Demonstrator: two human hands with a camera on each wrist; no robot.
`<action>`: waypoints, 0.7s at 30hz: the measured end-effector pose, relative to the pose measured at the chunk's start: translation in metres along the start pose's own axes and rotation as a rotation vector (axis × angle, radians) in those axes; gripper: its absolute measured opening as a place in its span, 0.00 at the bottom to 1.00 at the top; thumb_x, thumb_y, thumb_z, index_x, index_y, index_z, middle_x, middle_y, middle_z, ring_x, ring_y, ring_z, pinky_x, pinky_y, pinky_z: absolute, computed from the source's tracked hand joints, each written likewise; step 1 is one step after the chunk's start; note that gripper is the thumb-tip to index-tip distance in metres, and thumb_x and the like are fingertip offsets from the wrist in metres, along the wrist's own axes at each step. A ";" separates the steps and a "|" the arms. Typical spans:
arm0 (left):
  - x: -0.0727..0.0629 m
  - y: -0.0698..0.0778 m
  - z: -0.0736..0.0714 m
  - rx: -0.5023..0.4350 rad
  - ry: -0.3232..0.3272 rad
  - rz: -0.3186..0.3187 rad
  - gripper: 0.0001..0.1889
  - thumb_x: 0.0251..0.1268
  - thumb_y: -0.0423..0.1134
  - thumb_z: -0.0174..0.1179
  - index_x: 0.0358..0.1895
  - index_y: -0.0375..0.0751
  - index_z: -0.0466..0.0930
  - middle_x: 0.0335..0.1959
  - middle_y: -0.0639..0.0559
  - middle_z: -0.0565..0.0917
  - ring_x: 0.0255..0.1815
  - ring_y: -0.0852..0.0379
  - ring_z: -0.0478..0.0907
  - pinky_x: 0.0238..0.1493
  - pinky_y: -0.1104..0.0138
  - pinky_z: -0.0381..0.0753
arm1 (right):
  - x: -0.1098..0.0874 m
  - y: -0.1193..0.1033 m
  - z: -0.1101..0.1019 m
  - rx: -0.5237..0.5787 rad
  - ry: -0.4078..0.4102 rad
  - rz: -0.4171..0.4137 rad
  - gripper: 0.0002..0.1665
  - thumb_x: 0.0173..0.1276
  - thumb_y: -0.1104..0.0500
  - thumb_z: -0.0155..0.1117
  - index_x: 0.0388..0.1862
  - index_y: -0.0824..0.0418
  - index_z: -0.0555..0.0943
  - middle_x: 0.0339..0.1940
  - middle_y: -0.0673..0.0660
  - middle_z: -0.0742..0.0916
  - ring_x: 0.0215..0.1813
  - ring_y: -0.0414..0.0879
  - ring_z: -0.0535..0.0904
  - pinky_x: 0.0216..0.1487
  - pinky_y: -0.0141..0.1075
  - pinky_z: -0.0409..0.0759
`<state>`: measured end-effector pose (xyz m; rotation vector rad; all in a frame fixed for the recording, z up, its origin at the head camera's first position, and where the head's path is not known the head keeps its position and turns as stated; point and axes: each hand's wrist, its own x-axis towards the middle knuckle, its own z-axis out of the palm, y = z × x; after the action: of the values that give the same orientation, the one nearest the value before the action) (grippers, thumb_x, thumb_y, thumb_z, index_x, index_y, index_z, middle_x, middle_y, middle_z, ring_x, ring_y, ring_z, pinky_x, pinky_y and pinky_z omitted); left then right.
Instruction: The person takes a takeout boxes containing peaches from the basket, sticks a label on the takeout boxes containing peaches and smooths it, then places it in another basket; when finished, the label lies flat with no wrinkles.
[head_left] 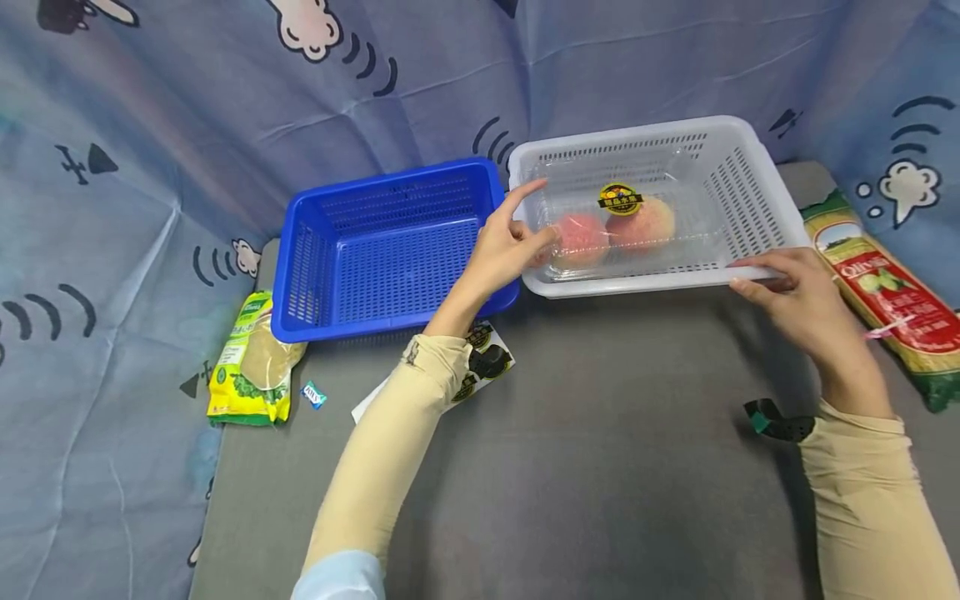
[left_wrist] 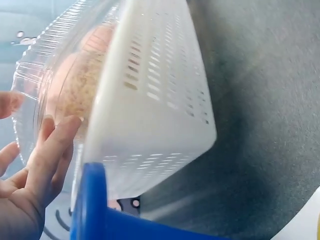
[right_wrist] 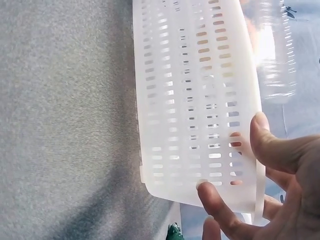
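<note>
At the left end of a clear plastic fruit box [head_left: 693,221], my left hand [head_left: 501,250] grips the box with thumb and fingers, the index finger stretched along its end. Two pinkish peaches [head_left: 643,223] show through the lid, which carries a black and gold sticker [head_left: 620,199]. The box sits within the white basket [head_left: 637,286] in the head view, and in the left wrist view its clear lid [left_wrist: 42,75] rises above the rim. My right hand [head_left: 806,304] holds the basket's front right corner, thumb on the rim [right_wrist: 259,165] and fingers around the outer wall.
A blue basket [head_left: 390,287] stands just left of the white one. Further left lie a yellow bag [head_left: 255,362] and a small blue packet [head_left: 313,395]. A printed card [head_left: 491,358] is partly under my left arm. A red and gold bag [head_left: 892,292] lies right.
</note>
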<state>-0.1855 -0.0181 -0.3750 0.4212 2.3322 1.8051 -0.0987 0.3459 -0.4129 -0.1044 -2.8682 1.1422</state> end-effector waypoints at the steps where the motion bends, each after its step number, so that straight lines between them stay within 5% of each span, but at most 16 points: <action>1: 0.002 -0.001 0.001 0.019 -0.001 -0.001 0.36 0.72 0.34 0.68 0.80 0.52 0.67 0.12 0.55 0.74 0.17 0.58 0.77 0.27 0.70 0.81 | 0.000 0.000 0.000 -0.006 -0.001 0.006 0.19 0.80 0.60 0.64 0.61 0.73 0.82 0.56 0.63 0.73 0.47 0.28 0.65 0.41 0.18 0.64; 8: 0.014 0.000 0.007 0.178 0.006 -0.059 0.37 0.69 0.36 0.69 0.80 0.55 0.68 0.13 0.57 0.72 0.15 0.64 0.70 0.20 0.71 0.71 | -0.001 -0.004 -0.001 -0.024 -0.009 0.036 0.20 0.81 0.58 0.63 0.61 0.72 0.82 0.60 0.68 0.72 0.50 0.41 0.69 0.40 0.19 0.63; 16: 0.025 0.006 0.012 0.412 0.017 -0.106 0.36 0.70 0.44 0.69 0.79 0.60 0.68 0.19 0.56 0.73 0.20 0.60 0.71 0.23 0.68 0.72 | -0.001 -0.005 0.001 -0.017 0.004 0.038 0.20 0.81 0.56 0.63 0.61 0.71 0.83 0.58 0.64 0.73 0.48 0.31 0.65 0.42 0.19 0.64; 21: 0.026 0.012 0.013 0.659 -0.005 -0.143 0.37 0.72 0.56 0.65 0.81 0.67 0.63 0.23 0.55 0.69 0.24 0.57 0.69 0.28 0.63 0.71 | -0.002 -0.004 0.002 -0.020 0.014 0.039 0.20 0.81 0.55 0.63 0.61 0.69 0.84 0.56 0.60 0.72 0.47 0.33 0.67 0.40 0.17 0.64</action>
<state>-0.2048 0.0054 -0.3655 0.3186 2.8232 0.9345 -0.0971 0.3416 -0.4111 -0.1696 -2.8787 1.1146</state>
